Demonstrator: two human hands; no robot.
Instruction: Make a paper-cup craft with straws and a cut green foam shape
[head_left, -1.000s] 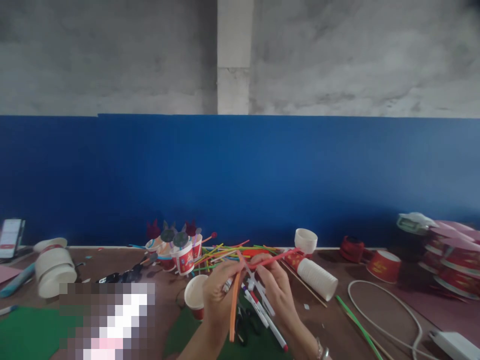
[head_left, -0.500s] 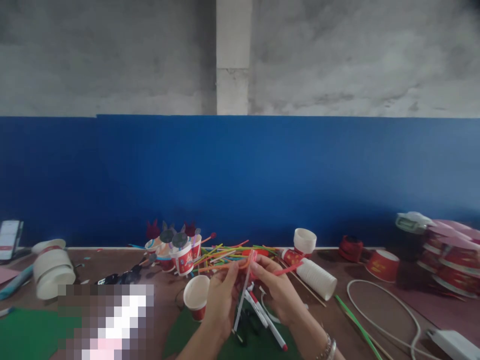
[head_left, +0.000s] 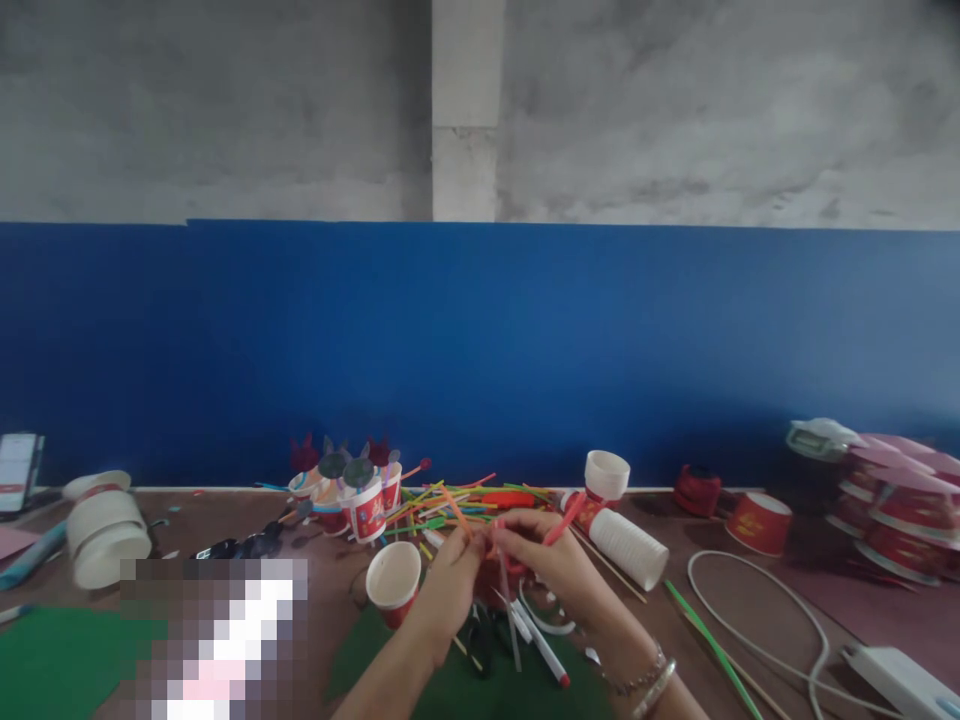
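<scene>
My left hand (head_left: 453, 572) and my right hand (head_left: 534, 542) meet over the table with their fingertips pinched together. An orange strip (head_left: 455, 508) sticks up from the left fingers. From the right hand, a red strip (head_left: 565, 519) runs out past the knuckles; whether the two are one piece is hidden by the fingers. A narrow pale strip (head_left: 512, 625) hangs below the right fingertips. Under the hands lie white markers (head_left: 547, 652), one with a red end, and a black-handled tool (head_left: 478, 640), partly covered. A paper cup (head_left: 394, 580) stands beside my left wrist.
Coloured sticks (head_left: 442, 497) lie heaped behind the hands. Decorated cups (head_left: 364, 510) stand at back left, a stack of white cups (head_left: 628, 548) lies right. A white cable (head_left: 814, 640) loops at far right. Green sheets (head_left: 67, 660) cover parts of the table.
Both hands have turned and drawn closer together. The orange strip now points upward instead of sideways, the red strip has tilted up, and the pale strip's lower end has swung right.
</scene>
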